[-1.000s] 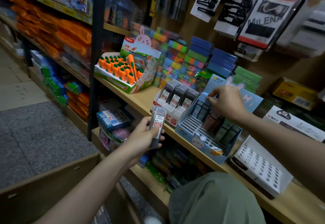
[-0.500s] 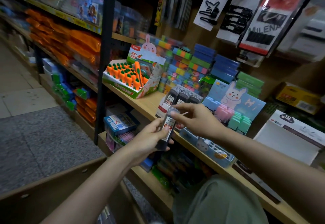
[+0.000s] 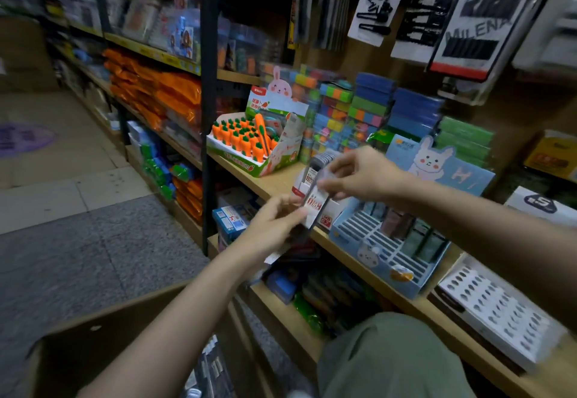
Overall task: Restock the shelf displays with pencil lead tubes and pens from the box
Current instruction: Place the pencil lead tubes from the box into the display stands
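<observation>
Both hands meet mid-frame over the shelf edge: left hand (image 3: 274,221) curls round the lower end of a pack of pencil lead tubes (image 3: 315,207), right hand (image 3: 359,176) pinches its top, fingers bent, motion blur so exact finger contact unclear. Largest first: wooden shelf (image 3: 281,183) runs diagonally from centre to lower right, flat pale laminate board. Cardboard box (image 3: 103,350), brown, matte, open flap, sits at lower left; dark stock inside, too blurred to name. Blue bunny display tray (image 3: 368,235) right of centre, glossy printed card with slotted white dividers, a few dark and green tubes standing in the back rows, most front slots unfilled. White perforated display (image 3: 499,307) at lower right, rows of round holes, none filled that I can see. Carrot display (image 3: 249,144) centre-left, orange moulded rubbery shapes, green tops. White lead-tube stand (image 3: 324,169) just behind the hands, dark caps showing. The pack itself: small, flat-sided, clear plastic with white-red label, dark contents. Step, my read: pulling or separating a tube from the pack, ready for slotting. Next move likely needs the right hand to carry one tube to a free slot, upright, narrow fit, so steady alignment.
</observation>
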Motion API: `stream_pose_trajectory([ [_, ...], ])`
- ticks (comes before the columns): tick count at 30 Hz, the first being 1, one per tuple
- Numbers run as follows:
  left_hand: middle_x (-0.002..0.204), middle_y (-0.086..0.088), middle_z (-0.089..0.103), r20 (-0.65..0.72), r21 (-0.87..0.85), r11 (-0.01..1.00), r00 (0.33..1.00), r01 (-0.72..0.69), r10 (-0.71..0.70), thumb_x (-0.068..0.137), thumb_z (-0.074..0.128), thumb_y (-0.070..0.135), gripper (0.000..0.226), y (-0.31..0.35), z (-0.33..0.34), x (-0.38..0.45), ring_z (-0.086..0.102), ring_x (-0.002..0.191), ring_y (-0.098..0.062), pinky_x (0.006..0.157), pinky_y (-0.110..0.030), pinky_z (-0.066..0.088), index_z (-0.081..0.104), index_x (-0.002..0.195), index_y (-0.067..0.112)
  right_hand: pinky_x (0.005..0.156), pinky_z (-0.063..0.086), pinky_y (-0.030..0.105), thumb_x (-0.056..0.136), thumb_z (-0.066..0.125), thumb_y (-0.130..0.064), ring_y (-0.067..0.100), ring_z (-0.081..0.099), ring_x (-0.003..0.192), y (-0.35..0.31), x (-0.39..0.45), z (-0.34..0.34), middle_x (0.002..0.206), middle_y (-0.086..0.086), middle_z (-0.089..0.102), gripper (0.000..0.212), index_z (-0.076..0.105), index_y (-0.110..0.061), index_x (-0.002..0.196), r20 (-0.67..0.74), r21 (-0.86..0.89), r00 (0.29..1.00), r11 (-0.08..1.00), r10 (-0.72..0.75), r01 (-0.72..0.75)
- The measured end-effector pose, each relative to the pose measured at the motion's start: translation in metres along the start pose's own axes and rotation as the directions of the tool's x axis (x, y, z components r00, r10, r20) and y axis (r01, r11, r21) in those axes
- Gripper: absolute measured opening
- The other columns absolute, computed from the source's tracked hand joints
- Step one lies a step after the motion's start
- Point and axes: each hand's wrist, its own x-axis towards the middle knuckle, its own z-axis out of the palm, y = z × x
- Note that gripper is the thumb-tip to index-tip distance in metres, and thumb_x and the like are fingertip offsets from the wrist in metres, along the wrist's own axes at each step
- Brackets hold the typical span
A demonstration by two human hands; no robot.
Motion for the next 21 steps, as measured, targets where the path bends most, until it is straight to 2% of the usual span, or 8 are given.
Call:
stream_pose_trajectory([
  [2,0.121,0.004,0.052,-0.155,0.201,0.979,0.986,-0.032,0.064,0.087,0.070,0.031,0.042,0.005,0.002,0.013,0.054,0.109,-0.009,0.083,-0.018,0.044,0.049,0.123,0.022,0.070,0.060,0.032,0.081,0.078,-0.027,0.017,0.072,0.075,0.000,0.011,-0.022,0.085,0.004,0.073,0.024,0.068,-0.010,0.096,-0.136,-0.041,0.991,0.999,0.003,-0.008],
  [5,0.140,0.003,0.028,-0.158,0.431,0.902,0.982,-0.023,0.100,0.072,0.082,0.039,0.085,0.008,0.010,0.028,0.037,0.127,-0.012,0.102,-0.026,0.037,0.032,0.139,0.022,0.077,0.058,0.038,0.081,0.078,-0.031,0.020,0.070,0.082,0.004,0.028,-0.045,0.089,0.006,0.071,0.021,0.067,-0.015,0.087,-0.306,-0.151,0.951,0.989,-0.046,-0.001],
  [10,0.153,0.006,0.010,-0.129,0.513,0.858,0.984,-0.038,0.120,0.055,0.091,0.045,0.127,-0.004,0.031,0.046,0.017,0.142,-0.016,0.111,-0.029,0.024,0.010,0.150,0.023,0.069,0.050,0.030,0.083,0.074,-0.030,0.020,0.064,0.082,0.016,0.052,-0.036,0.090,0.007,0.070,0.016,0.068,-0.016,0.087,-0.350,-0.285,0.927,0.958,-0.136,0.032],
  [14,0.147,0.007,0.018,-0.119,0.500,0.863,0.981,-0.076,0.155,0.048,0.093,0.045,0.129,-0.012,0.039,0.058,0.020,0.141,-0.015,0.116,-0.038,0.028,0.012,0.147,0.030,0.076,0.056,0.040,0.084,0.072,-0.029,0.028,0.065,0.085,0.022,0.065,-0.031,0.089,0.012,0.069,0.023,0.069,-0.007,0.090,-0.310,-0.374,0.929,0.924,-0.204,0.078],
  [21,0.144,0.007,0.015,-0.133,0.556,0.825,0.969,-0.100,0.207,0.051,0.093,0.045,0.131,-0.020,0.045,0.070,0.015,0.141,-0.014,0.116,-0.036,0.026,0.006,0.148,0.032,0.073,0.058,0.044,0.084,0.069,-0.026,0.030,0.066,0.079,0.034,0.076,-0.018,0.085,0.014,0.070,0.025,0.070,-0.002,0.090,-0.280,-0.431,0.933,0.898,-0.228,0.090],
])
